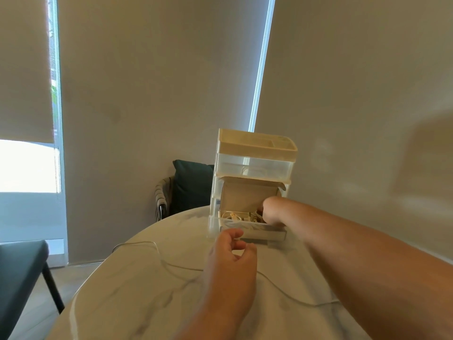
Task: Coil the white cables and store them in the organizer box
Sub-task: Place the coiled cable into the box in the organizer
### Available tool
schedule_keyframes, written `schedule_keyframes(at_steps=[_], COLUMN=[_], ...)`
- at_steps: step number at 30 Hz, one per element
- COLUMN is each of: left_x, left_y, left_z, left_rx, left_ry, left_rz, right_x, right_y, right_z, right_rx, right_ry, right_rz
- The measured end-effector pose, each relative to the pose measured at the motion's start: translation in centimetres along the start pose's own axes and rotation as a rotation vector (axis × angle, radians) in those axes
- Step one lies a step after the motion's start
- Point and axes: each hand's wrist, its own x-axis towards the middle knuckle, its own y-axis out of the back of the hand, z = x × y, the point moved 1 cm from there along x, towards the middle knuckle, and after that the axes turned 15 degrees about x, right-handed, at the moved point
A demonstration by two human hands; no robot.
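Settle the cables (234,215) low in the open drawer (255,232) with the right hand (272,209), grip hidden inside, bracing the front with the loosely curled, empty left hand (232,256).

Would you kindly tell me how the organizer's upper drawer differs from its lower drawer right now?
The upper drawer is pushed shut, while the lower drawer is pulled out toward the person. The lower drawer holds white cables, with the right hand reaching into it; no hand touches the upper drawer. Both belong to one organizer box.
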Motion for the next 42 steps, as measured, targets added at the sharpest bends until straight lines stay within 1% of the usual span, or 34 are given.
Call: schedule_keyframes(at_steps=[2, 4, 6, 9, 13, 16, 21, 23, 24, 27, 29, 31, 33, 35, 39, 40, 42], left_x=[0.0, 0.0, 0.0, 0.0, -0.1, -0.1, 0.1, 0.2, 0.2, 0.4, 0.7, 0.8, 0.6, 0.4, 0.5, 0.6, 0.3], left_y=[-0.1, -0.1, -0.1, -0.2, -0.1, -0.1, 0.1, 0.2, 0.3, 0.7, 0.9, 1.1, 1.2, 1.1, 0.8, 0.7, 0.6], left_z=[0.0, -0.1, -0.2, -0.1, 0.1, -0.1, -0.3, -0.3, -0.2, -0.1, -0.2, -0.4, -0.5, -0.3, -0.8, -1.1, -1.3], left_rx=[0.017, 0.024, 0.028, 0.031, 0.039, 0.034, 0.056, 0.079, 0.093, 0.134, 0.158, 0.237, 0.385, 0.556, 0.936, 1.020, 1.111], left_ry=[0.007, 0.004, 0.006, 0.007, 0.020, 0.018, -0.019, -0.052, -0.069, -0.111, -0.133, -0.154, -0.186, -0.187, -0.085, -0.063, -0.058], left_rz=[-0.008, -0.009, -0.013, -0.013, -0.029, -0.004, 0.043, 0.073, 0.092, 0.131, 0.138, 0.114, 0.049, -0.041, -0.238, -0.288, -0.362], right_x=[0.0, 0.1, -0.1, -0.3, -0.3, -0.5, -0.1, -0.2, -0.6, -1.5, -3.0, -5.3, -8.5, -12.0, -18.6, -19.9, -22.4], right_y=[0.0, -0.2, -0.4, -0.5, -0.1, -0.1, 0.3, 0.3, 0.4, 1.0, 1.6, 1.7, 1.1, -0.3, -4.4, -5.4, -7.4], right_z=[-0.2, -0.2, -0.1, -0.3, -0.7, -0.7, -0.1, 0.3, 0.5, 1.5, 1.7, 2.0, 2.4, 3.1, 5.5, 6.4, 7.8], right_rx=[0.010, 0.033, 0.015, -0.048, -0.084, -0.062, 0.223, 0.290, 0.354, 0.549, 0.596, 0.651, 0.671, 0.624, 0.402, 0.368, 0.324], right_ry=[0.012, 0.023, 0.020, 0.031, 0.009, -0.036, -0.097, -0.111, -0.117, -0.062, 0.023, 0.129, 0.197, 0.229, 0.158, 0.153, 0.184], right_rz=[-0.049, -0.031, -0.030, -0.072, -0.092, -0.076, 0.056, 0.106, 0.169, 0.313, 0.348, 0.358, 0.324, 0.237, -0.046, -0.092, -0.135])
